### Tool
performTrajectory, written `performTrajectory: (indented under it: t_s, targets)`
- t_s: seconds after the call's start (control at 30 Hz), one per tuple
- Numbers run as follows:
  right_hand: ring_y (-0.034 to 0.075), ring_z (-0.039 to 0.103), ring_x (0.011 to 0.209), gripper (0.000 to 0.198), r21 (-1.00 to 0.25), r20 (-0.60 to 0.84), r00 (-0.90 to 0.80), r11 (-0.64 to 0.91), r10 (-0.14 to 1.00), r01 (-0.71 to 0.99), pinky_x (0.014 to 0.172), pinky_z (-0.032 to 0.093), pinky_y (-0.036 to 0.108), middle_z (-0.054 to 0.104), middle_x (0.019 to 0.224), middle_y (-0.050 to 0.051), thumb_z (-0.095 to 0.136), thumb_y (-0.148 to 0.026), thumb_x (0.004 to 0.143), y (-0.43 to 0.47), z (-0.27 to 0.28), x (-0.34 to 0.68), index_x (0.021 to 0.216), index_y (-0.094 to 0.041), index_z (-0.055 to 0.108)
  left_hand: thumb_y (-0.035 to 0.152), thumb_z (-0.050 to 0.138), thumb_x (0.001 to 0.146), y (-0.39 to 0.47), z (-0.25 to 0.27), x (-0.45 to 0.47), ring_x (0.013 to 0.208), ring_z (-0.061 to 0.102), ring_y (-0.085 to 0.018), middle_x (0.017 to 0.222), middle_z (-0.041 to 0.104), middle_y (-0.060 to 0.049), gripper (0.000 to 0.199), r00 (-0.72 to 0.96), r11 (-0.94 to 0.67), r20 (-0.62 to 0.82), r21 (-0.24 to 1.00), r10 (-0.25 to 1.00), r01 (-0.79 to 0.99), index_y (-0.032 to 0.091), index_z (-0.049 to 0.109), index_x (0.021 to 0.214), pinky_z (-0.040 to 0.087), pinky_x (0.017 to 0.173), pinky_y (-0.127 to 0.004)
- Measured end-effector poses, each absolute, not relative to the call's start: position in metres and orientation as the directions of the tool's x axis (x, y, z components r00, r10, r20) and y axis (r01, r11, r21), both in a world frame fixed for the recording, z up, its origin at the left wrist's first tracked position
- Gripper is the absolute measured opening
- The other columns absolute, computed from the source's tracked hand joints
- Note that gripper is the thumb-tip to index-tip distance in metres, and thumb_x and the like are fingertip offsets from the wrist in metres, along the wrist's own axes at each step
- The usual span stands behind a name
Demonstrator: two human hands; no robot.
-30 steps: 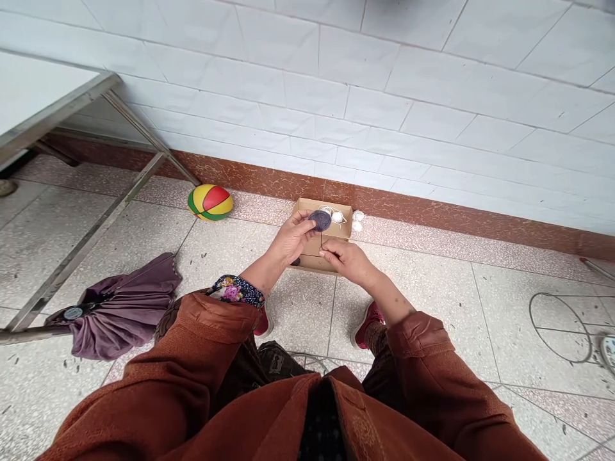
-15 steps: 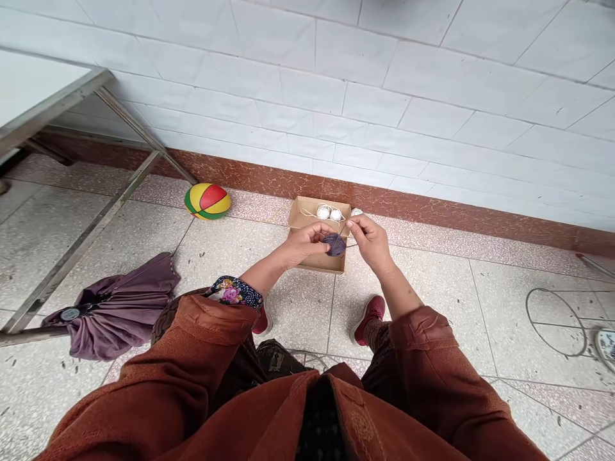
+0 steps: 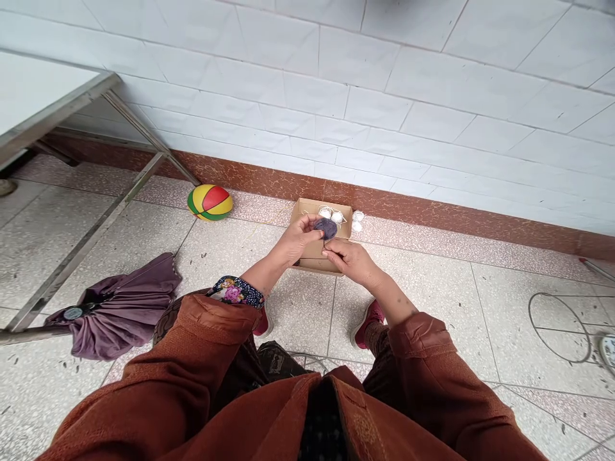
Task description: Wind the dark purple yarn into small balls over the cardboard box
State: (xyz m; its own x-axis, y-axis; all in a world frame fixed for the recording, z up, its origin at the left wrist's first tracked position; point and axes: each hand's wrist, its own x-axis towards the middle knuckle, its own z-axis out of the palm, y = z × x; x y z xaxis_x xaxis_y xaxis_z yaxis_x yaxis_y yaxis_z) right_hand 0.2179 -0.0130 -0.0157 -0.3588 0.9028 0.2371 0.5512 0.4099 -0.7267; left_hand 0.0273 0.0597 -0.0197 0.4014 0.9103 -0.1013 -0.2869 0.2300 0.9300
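Observation:
Between the fingers of my left hand is a small ball of dark purple-grey yarn. My right hand is just below and to the right of the ball, thumb and forefinger pinching a dark strand of yarn that runs down from it. Under both hands lies an open cardboard box on the floor. White yarn balls with loose ends rest in its far part, and more white balls sit on the floor at its right side.
A red, yellow and green ball lies by the wall at left. Nearer is a folded purple umbrella beside a metal-framed table. A wire ring frame lies at right. The tiled wall rises behind the box.
My right hand has come down from above the yarn ball to below it, drawing the strand along. My left hand has raised the ball slightly and shifted it left.

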Motion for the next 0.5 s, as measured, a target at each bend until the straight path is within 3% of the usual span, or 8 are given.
performTrajectory:
  t_s: [0.2,0.33,0.43,0.5]
  targets:
    - [0.024,0.070,0.091,0.028,-0.762,0.356,-0.176,0.394,0.918,0.513,0.088,0.057,0.038,0.077,0.096,0.006,0.060,-0.045,0.109,-0.004,0.001,0.233,0.096,-0.026,0.075,0.023,0.086,0.070,0.054,-0.020,0.025,0.094,0.068,-0.017,0.102,0.075,-0.003,0.041,0.554,0.133,-0.080,0.990,0.829,-0.056,0.019,0.070,0.108,0.052,0.097,-0.037]
    - [0.023,0.068,0.086,0.033,-0.804,0.348,0.012,0.292,0.937,0.518,0.086,0.056,0.037,0.075,0.091,0.005,0.059,-0.048,0.108,0.006,-0.004,0.240,0.090,-0.025,0.072,0.023,0.089,0.070,0.048,-0.016,0.023,0.099,0.071,-0.020,0.106,0.075,-0.005,0.054,0.689,0.220,-0.047,0.961,0.724,-0.165,0.022,0.071,0.121,0.054,0.096,-0.039]
    - [0.022,0.067,0.083,0.031,-0.820,0.250,0.024,0.199,0.968,0.537,0.082,0.055,0.035,0.073,0.085,0.003,0.058,-0.046,0.107,0.009,-0.016,0.238,0.088,-0.025,0.071,0.029,0.090,0.076,0.045,-0.010,0.023,0.112,0.073,-0.024,0.123,0.075,-0.010,0.057,0.725,0.339,-0.026,0.895,0.689,-0.290,0.025,0.072,0.130,0.056,0.100,-0.042]
    - [0.023,0.068,0.084,0.026,-0.811,0.189,-0.012,0.163,0.982,0.562,0.080,0.055,0.034,0.074,0.085,0.003,0.060,-0.042,0.106,0.008,-0.024,0.234,0.091,-0.025,0.072,0.032,0.091,0.076,0.047,-0.009,0.024,0.118,0.072,-0.026,0.129,0.075,-0.011,0.053,0.706,0.398,-0.028,0.841,0.707,-0.365,0.023,0.075,0.126,0.057,0.103,-0.042]
